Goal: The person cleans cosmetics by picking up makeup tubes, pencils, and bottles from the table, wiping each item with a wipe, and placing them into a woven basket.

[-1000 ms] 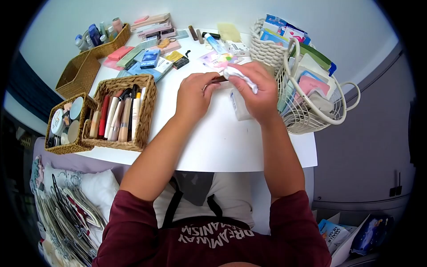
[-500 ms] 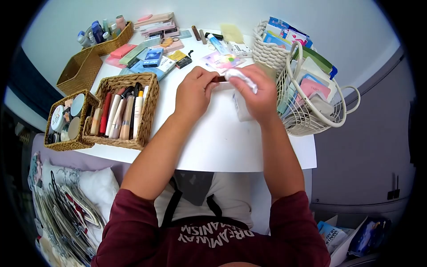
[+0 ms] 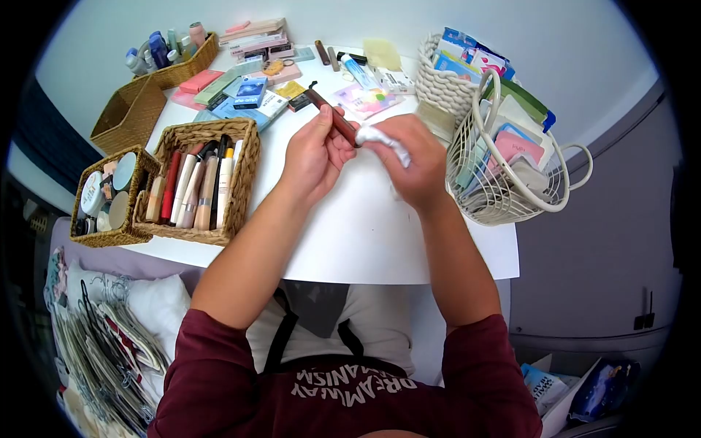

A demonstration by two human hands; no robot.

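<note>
My left hand [image 3: 318, 157] is closed round a dark reddish-brown tube [image 3: 342, 125], which slants with its upper end towards the back left. In my right hand [image 3: 412, 159] is a crumpled white cloth or tissue [image 3: 382, 140], pinched between the fingers and touching the tube's lower end. Both hands are above the white table [image 3: 350, 241]. Behind them lie a colourful clear packet [image 3: 363, 101] and a yellow-black box [image 3: 292, 93]. A translucent container [image 3: 436, 119] is partly hidden behind my right hand.
A woven basket of cosmetic tubes [image 3: 248, 171] stands left, beside a smaller basket of compacts [image 3: 131, 235]. On the right are a white wire basket [image 3: 526, 188] and a white rope basket [image 3: 442, 89]. Flat boxes [image 3: 255, 45] are stacked at the back.
The brown tube has tilted up and shows along its length. My left hand has turned, palm more upward, and my right hand has come slightly left and down with the cloth.
</note>
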